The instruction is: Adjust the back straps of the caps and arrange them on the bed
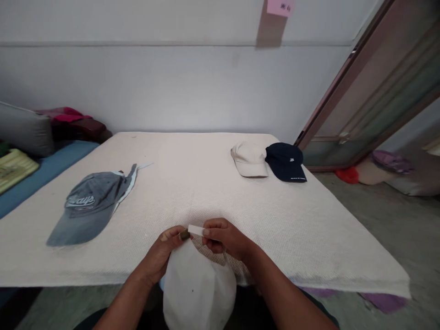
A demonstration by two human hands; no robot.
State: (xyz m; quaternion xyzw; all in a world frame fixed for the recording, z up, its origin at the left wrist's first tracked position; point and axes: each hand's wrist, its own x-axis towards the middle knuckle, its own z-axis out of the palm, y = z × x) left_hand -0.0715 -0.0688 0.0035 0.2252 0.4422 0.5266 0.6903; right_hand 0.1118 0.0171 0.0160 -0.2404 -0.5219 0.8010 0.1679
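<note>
Fingers closed, the left hand (pixel 164 250) pinches a clasp (pixel 185 235) and the right hand (pixel 225 238) a strap (pixel 195 230) of a white cap (pixel 199 286) at the bench's (pixel 192 183) near edge; the strap looks not yet fastened. 3 other caps (pixel 94 199) lie there.

A: Any sleeves to describe?
B: The forearms (pixel 132 291) are bare, and so are the left hand (pixel 164 252) and right hand (pixel 228 238), right down to the fingers (pixel 217 222).
A: And below?
B: Dark clothing (pixel 259 309), nearly black, shows low in the view; its cut is hidden.
</note>
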